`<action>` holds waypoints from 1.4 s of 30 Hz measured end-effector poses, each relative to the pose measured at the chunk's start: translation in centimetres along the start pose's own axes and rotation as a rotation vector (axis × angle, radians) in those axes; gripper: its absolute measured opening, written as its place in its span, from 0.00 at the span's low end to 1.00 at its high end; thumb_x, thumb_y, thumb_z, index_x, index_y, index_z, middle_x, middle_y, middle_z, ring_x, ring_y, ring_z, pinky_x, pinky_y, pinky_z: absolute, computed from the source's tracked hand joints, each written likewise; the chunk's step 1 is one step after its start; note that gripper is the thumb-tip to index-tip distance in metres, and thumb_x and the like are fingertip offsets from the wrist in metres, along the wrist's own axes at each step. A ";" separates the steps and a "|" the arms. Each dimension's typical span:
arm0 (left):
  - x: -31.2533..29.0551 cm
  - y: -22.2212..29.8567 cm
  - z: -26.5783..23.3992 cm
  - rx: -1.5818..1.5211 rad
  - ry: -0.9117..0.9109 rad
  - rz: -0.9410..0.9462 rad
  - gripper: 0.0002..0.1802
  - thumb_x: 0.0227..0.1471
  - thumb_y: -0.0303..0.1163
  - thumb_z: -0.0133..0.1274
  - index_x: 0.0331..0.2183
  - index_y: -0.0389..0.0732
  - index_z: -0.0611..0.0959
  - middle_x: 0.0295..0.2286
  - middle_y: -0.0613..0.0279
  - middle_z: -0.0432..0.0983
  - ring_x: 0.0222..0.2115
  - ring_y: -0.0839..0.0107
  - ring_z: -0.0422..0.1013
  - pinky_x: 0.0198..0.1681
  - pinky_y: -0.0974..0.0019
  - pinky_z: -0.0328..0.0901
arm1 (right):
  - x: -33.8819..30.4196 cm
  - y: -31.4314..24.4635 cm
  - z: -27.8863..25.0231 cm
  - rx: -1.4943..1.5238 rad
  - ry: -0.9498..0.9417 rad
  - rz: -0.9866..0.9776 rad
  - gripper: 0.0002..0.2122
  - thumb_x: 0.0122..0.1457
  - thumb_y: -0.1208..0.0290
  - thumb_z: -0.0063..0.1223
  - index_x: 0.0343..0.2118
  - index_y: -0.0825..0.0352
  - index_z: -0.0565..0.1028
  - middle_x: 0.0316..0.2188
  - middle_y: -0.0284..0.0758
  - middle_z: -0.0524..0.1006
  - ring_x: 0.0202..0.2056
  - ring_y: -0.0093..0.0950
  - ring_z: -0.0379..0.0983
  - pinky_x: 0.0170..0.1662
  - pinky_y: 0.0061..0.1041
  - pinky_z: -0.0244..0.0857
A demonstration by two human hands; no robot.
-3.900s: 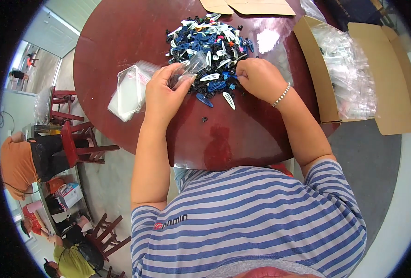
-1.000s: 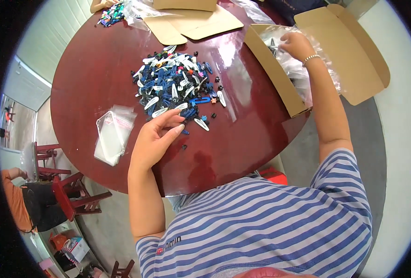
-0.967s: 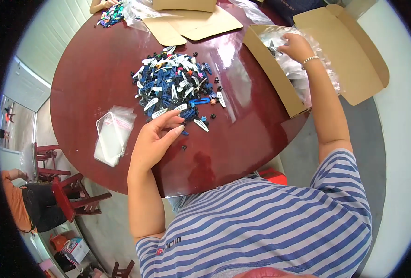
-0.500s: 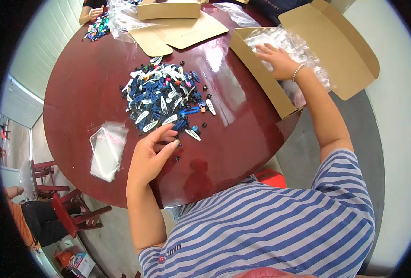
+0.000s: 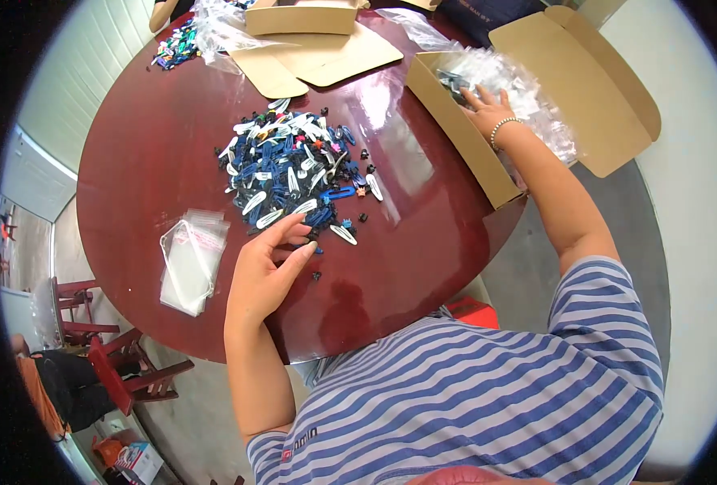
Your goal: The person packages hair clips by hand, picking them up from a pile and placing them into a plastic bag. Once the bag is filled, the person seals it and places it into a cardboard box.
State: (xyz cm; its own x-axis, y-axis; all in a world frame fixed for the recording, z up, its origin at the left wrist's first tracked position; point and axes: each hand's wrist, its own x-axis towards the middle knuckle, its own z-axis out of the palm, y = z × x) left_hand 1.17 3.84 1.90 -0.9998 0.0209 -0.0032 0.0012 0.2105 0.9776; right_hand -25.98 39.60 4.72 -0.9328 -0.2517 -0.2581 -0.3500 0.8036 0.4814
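My left hand [image 5: 268, 271] rests at the near edge of a pile of hair clips [image 5: 285, 162], thumb and fingers apart. The pile mixes white and dark blue snap clips with small black claw clips. Several loose pieces lie around it, among them a white snap clip [image 5: 344, 234] beside my fingertips. At the right, my right hand [image 5: 488, 117], with a beaded bracelet on the wrist, reaches into an open cardboard box [image 5: 463, 137]. Its fingers are spread over clear plastic packets [image 5: 528, 93] inside. Dark pieces show in the box just beyond the fingertips.
Clear plastic bags [image 5: 192, 263] lie stacked left of my left hand. Another open cardboard box [image 5: 302, 20] stands at the far side, with crumpled plastic [image 5: 221, 32] and a second colourful pile [image 5: 176, 47] beside it. Wooden stools [image 5: 132, 376] stand at the lower left.
My right hand has shifted slightly toward me inside the box, uncovering dark pieces near the box's far left corner. The co-worker's hand at the far pile has drawn back. My left hand stays nearly still.
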 end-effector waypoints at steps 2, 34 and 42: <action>-0.1 -0.2 0.0 0.002 0.005 0.011 0.23 0.52 0.22 0.55 0.51 0.34 0.75 0.41 0.59 0.77 0.40 0.76 0.72 0.44 0.71 0.67 | 0.0 0.1 0.0 -0.035 -0.004 0.024 0.25 0.62 0.53 0.39 0.64 0.43 0.59 0.69 0.29 0.42 0.69 0.36 0.36 0.65 0.58 0.29; 0.8 -1.1 -5.4 -0.648 1.231 0.380 0.09 0.61 0.30 0.47 0.41 0.37 0.77 0.36 0.61 0.76 0.37 0.76 0.71 0.41 0.75 0.64 | -8.1 -28.6 -10.8 0.618 0.871 -1.204 0.13 0.50 0.68 0.57 0.39 0.64 0.76 0.40 0.32 0.76 0.45 0.29 0.71 0.58 0.37 0.57; 0.8 -4.6 -6.9 -0.774 1.172 0.284 0.09 0.59 0.30 0.50 0.40 0.36 0.77 0.36 0.61 0.76 0.40 0.74 0.69 0.46 0.71 0.64 | -6.1 -37.7 -11.0 0.490 1.078 -1.281 0.07 0.49 0.69 0.48 0.24 0.63 0.78 0.31 0.31 0.74 0.40 0.29 0.69 0.60 0.42 0.55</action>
State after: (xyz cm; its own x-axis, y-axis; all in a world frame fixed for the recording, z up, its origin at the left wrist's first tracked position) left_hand 0.19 -3.88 -1.12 -0.4083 -0.9128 0.0078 0.5698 -0.2482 0.7834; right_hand -8.02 4.93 -2.62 0.1833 -0.8561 0.4832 -0.9829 -0.1499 0.1072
